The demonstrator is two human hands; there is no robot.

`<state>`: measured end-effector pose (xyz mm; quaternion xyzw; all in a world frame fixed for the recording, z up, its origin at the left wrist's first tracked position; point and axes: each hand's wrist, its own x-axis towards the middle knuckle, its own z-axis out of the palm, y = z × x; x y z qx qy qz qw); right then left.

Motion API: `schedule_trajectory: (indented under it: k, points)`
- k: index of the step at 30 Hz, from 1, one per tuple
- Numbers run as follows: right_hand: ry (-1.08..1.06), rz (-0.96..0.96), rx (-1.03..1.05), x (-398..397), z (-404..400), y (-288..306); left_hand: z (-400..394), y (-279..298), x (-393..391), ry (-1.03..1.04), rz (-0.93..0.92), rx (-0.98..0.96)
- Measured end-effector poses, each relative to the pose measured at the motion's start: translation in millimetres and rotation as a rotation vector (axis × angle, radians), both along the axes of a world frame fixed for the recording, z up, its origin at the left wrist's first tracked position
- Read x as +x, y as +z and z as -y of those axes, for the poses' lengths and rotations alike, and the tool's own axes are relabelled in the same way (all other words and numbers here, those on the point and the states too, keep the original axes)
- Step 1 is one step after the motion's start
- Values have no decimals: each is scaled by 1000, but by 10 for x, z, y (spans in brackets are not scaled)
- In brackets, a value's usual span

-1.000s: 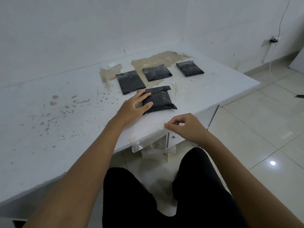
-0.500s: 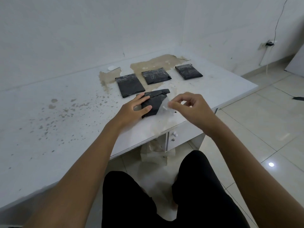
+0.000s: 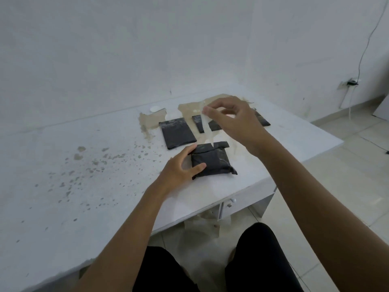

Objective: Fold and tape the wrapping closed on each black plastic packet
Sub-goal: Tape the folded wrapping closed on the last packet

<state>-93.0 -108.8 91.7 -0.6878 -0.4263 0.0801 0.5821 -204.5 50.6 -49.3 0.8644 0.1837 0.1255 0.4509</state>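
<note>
Packets of black plastic number four on the white table (image 3: 63,186): one near packet (image 3: 212,163) by the front edge, and three in a row farther back. Of that row, the left packet (image 3: 177,133) shows whole, the middle packet (image 3: 199,123) shows only as a narrow strip and a corner beside the raised hand, and the right packet (image 3: 264,121) shows only its far end past the wrist.

The near packet is a flat, roughly square bundle of wrinkled, slightly glossy black film. Its top flap is folded over toward the person, leaving a dark band along the far edge, and its lower right corner ends in a crumpled point. It lies flat on the table, well apart from the back row.

The left hand (image 3: 181,167) rests on the packet's left edge, fingers straight, with the forefinger up at the folded flap and the thumb lying across the lower left corner. The right hand (image 3: 229,121) is lifted above the back row and pinches the top of one strip of clear tape (image 3: 207,125) between thumb and forefinger; the strip hangs down, its lower end reaching the near packet's folded flap.

A brown patch (image 3: 187,107) of worn surface lies under the back row, and one small white disc (image 3: 155,108) sits near the wall
</note>
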Motion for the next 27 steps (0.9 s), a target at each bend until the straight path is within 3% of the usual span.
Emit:
schedule_trajectory:
  k: [10,14,19,27]
  points:
    - [37,-446,35,244,-230,-597,-82,57,50,42,-13,-178]
    - [19,-460,47,258,-232,-751,-76,63,97,59,7,-177]
    - [-16,-462,67,276,-267,-804,-58,176,233,214,56,-333]
    - [9,-470,84,306,-278,-760,-57,208,367,325,49,-95]
